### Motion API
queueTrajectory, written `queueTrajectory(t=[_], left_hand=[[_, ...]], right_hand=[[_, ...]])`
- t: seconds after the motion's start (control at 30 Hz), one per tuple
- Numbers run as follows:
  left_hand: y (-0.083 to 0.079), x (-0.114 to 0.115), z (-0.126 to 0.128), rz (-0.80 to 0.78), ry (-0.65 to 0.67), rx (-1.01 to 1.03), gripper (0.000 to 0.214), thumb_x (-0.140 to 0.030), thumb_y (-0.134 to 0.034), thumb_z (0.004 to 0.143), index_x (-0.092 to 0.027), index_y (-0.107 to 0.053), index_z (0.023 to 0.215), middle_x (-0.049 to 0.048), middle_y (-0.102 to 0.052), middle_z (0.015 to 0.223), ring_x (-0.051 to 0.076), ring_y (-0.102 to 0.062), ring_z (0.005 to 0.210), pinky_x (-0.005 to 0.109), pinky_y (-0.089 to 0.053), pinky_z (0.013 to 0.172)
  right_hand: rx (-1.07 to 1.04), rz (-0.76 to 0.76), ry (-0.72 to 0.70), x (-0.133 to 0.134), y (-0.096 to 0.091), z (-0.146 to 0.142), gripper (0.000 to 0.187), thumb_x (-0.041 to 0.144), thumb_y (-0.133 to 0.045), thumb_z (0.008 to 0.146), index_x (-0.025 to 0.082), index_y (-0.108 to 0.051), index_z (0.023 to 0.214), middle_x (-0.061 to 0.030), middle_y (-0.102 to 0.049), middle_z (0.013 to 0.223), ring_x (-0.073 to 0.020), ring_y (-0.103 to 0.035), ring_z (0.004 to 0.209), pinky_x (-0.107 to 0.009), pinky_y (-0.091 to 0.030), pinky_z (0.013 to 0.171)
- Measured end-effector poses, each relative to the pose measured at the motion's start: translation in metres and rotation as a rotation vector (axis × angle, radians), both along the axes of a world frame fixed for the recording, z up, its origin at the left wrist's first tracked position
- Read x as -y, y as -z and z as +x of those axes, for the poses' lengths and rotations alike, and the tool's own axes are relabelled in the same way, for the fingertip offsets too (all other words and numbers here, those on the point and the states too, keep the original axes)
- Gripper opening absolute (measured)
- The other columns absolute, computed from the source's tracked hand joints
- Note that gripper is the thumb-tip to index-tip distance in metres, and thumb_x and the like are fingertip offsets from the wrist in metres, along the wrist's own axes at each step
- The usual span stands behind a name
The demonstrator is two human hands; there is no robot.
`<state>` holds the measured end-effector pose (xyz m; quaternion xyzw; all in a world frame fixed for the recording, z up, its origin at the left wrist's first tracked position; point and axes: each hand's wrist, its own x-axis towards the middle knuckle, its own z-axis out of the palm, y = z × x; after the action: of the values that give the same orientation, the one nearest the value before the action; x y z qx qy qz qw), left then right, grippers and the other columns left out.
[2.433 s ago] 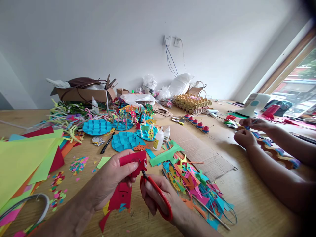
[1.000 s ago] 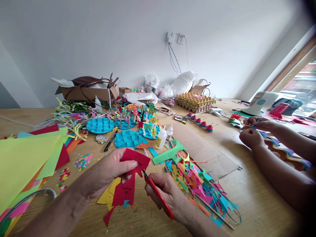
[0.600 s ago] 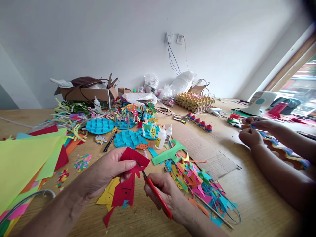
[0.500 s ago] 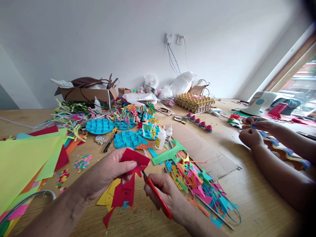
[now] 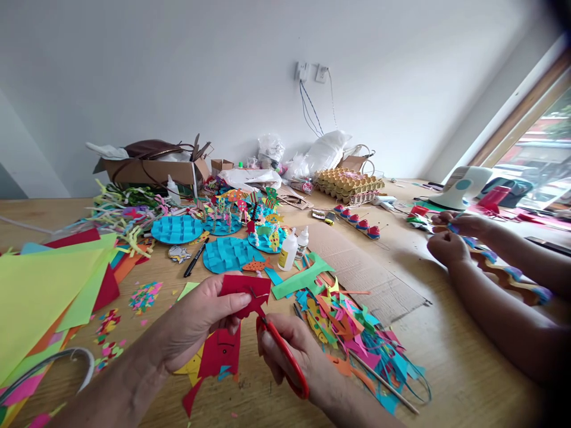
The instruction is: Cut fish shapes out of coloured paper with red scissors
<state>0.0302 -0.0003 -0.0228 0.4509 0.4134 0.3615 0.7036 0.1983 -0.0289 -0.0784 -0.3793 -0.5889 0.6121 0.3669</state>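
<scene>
My left hand [image 5: 196, 321] pinches a piece of red paper [image 5: 243, 290] just above the wooden table [image 5: 464, 380]. My right hand [image 5: 285, 351] grips red-handled scissors [image 5: 285, 356], whose blades reach into the paper's lower right edge. Under both hands lie a larger red paper cut-out [image 5: 218, 356] and a yellow scrap. A heap of coloured paper offcuts [image 5: 352, 333] lies just right of the scissors.
Yellow and green paper sheets [image 5: 44, 291] lie at the left. Blue woven paper discs [image 5: 227, 254], glue bottles [image 5: 288, 251], a black marker [image 5: 195, 260] and a flat cardboard sheet [image 5: 357, 267] fill the middle. Another person's hands [image 5: 450, 238] work at the right. Boxes and egg trays [image 5: 345, 184] stand at the back.
The red paper has turned a little in my left hand and the scissors have worked further along its edge. The view has shifted slightly. The other person's hands stay at the right.
</scene>
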Motion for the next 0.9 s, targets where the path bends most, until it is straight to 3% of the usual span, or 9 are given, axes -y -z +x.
queueTrajectory(t=[0.27, 0.53, 0.67, 0.9], left_hand=[[-0.0038, -0.0026, -0.0027, 0.111, 0.008, -0.084, 0.019, -0.032, -0.065, 0.072, -0.017, -0.065, 0.084, -0.0025, -0.061, 0.065, 0.009, -0.046, 0.055, 0.022, -0.036, 0.053], [-0.0011, -0.0004, 0.0023, 0.036, 0.04, 0.024, 0.013, -0.026, -0.068, 0.071, -0.019, -0.064, 0.081, -0.0022, -0.064, 0.067, 0.009, -0.05, 0.056, 0.021, -0.039, 0.055], [-0.0011, 0.0018, 0.0046, 0.009, 0.061, 0.038, 0.017, -0.025, -0.066, 0.073, -0.019, -0.065, 0.089, -0.0012, -0.066, 0.074, 0.01, -0.053, 0.062, 0.021, -0.041, 0.059], [-0.0051, 0.0044, 0.0062, 0.179, -0.008, -0.103, 0.015, -0.035, -0.061, 0.075, -0.02, -0.063, 0.078, -0.0027, -0.062, 0.069, 0.013, -0.052, 0.065, 0.024, -0.04, 0.062]], right_hand=[[0.008, -0.03, -0.019, -0.0024, -0.0051, 0.0019, 0.055, 0.07, -0.05, 0.07, 0.018, -0.041, 0.055, 0.0074, -0.038, 0.041, -0.0035, -0.031, 0.033, -0.016, -0.022, 0.033], [0.028, -0.022, 0.009, -0.0011, -0.0017, 0.0, 0.054, 0.069, -0.05, 0.07, 0.017, -0.045, 0.06, 0.0068, -0.04, 0.041, -0.0047, -0.032, 0.034, -0.017, -0.024, 0.034], [-0.012, -0.017, 0.008, -0.0002, -0.0006, -0.0019, 0.053, 0.069, -0.049, 0.072, 0.017, -0.045, 0.061, 0.0072, -0.039, 0.041, -0.0047, -0.031, 0.034, -0.017, -0.023, 0.034], [-0.022, -0.074, 0.022, 0.0001, -0.0085, -0.0026, 0.056, 0.072, -0.051, 0.067, 0.017, -0.044, 0.057, 0.0071, -0.038, 0.038, -0.0041, -0.03, 0.032, -0.017, -0.019, 0.032]])
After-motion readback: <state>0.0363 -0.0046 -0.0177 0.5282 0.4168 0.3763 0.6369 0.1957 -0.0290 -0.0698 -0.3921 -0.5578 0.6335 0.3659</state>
